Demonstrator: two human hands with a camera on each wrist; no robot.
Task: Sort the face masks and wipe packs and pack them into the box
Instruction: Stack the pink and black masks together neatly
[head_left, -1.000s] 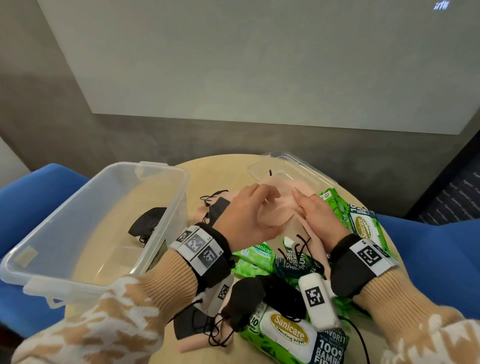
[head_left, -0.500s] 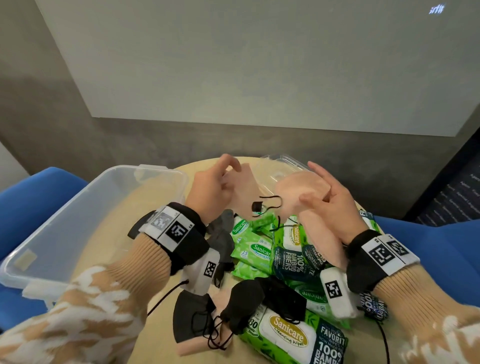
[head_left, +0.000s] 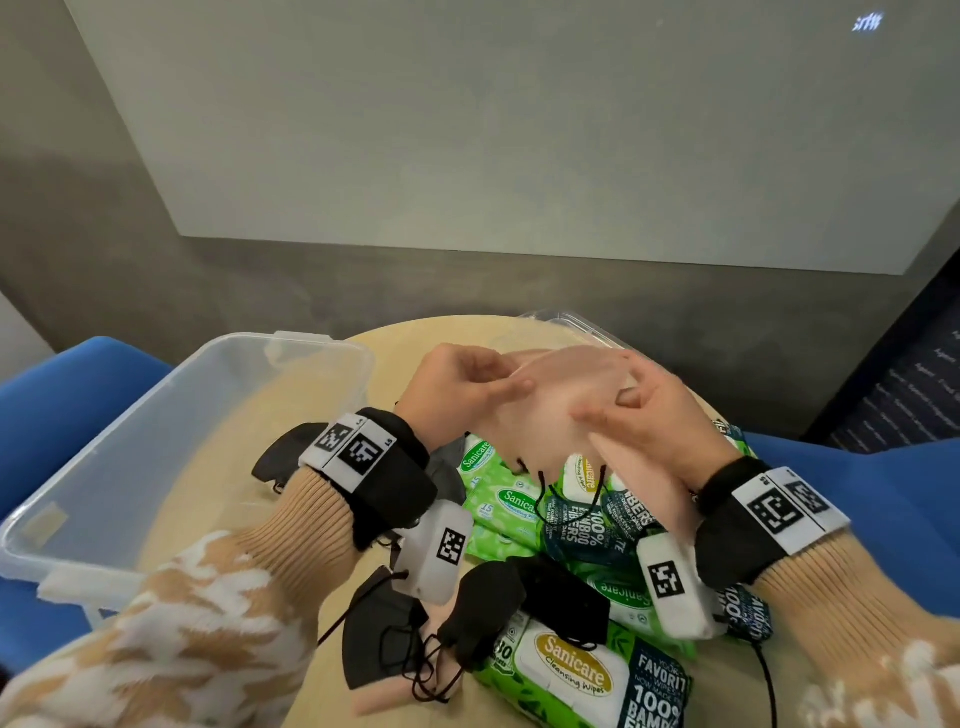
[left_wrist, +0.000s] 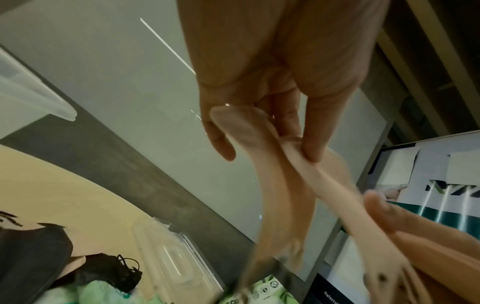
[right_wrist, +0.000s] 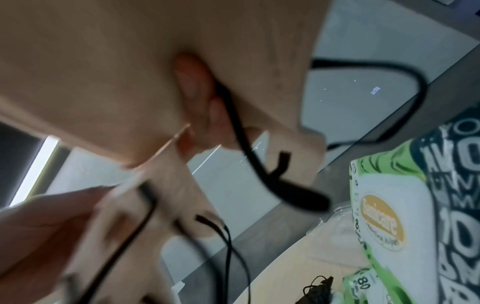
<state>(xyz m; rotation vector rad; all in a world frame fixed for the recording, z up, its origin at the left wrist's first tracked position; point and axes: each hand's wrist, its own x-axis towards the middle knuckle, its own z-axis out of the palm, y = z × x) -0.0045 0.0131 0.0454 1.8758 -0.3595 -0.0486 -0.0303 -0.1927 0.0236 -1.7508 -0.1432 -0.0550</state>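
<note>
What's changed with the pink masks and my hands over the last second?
Both hands lifted off the pile, parted with a mask each, then came together: left hand and right hand now pinch the pink masks stacked above the wipe packs. The clear box and black masks stayed put.

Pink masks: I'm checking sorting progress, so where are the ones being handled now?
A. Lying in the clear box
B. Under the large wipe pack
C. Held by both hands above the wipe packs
C: the left hand and right hand pinch the pink masks above the wipe packs.
</note>
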